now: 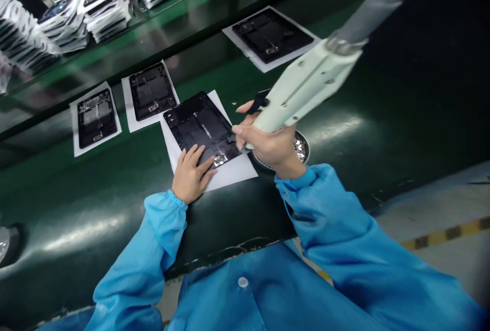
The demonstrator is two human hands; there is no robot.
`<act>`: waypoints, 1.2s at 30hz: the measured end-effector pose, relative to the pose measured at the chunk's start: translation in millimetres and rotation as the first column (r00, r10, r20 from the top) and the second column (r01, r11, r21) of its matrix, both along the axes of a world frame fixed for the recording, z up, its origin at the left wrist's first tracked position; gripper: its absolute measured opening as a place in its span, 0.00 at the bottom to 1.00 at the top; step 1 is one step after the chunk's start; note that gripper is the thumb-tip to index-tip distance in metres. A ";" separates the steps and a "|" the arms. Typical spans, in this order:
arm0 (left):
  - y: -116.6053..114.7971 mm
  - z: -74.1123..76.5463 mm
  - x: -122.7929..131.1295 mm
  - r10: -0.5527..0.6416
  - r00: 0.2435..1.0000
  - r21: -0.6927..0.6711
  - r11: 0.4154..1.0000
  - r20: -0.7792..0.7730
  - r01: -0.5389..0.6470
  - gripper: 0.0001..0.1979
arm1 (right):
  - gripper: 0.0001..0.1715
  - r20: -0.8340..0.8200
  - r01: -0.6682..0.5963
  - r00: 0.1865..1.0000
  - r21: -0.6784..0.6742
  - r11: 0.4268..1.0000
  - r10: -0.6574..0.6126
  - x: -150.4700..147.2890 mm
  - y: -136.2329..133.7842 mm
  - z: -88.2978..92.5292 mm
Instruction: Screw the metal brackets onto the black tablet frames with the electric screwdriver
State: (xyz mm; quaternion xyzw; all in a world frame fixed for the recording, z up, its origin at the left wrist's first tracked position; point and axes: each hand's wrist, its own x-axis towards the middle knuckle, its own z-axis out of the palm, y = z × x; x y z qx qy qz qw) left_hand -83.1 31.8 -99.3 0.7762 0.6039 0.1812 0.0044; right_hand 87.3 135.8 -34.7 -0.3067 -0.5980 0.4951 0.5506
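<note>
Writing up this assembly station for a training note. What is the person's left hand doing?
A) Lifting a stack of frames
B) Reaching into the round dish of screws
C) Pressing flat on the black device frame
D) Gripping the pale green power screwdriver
C: the left hand lies spread on the black device frame on its white sheet, while the right hand holds the pale green power screwdriver.

Illumination is bright and diffuse, apparently from overhead. Long glare streaks lie along the green conveyor belt (82,231), and a soft shadow falls beneath the right hand (264,142). Wide-angle distortion stretches the blue sleeve (337,219) towards the lower edge — focus holds throughout, with no noticeable blur.
</note>
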 end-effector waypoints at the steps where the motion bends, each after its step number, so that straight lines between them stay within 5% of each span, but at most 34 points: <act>1: -0.7 0.2 0.1 -0.001 1.000 -0.011 1.000 0.001 0.001 0.18 | 0.17 0.020 -0.028 0.999 -0.005 1.000 0.028 -7.0 -4.7 -1.1; 15: -1.7 -0.3 9.3 0.010 1.000 -0.032 0.999 -0.012 -0.011 0.18 | 0.14 0.151 -0.172 0.972 -0.064 0.983 0.180 -32.3 -19.5 -34.7; 36: -2.7 2.4 8.6 0.008 1.000 -0.065 0.998 -0.004 -0.008 0.18 | 0.09 0.197 -0.224 0.956 0.011 0.974 0.218 -29.1 -22.9 -35.1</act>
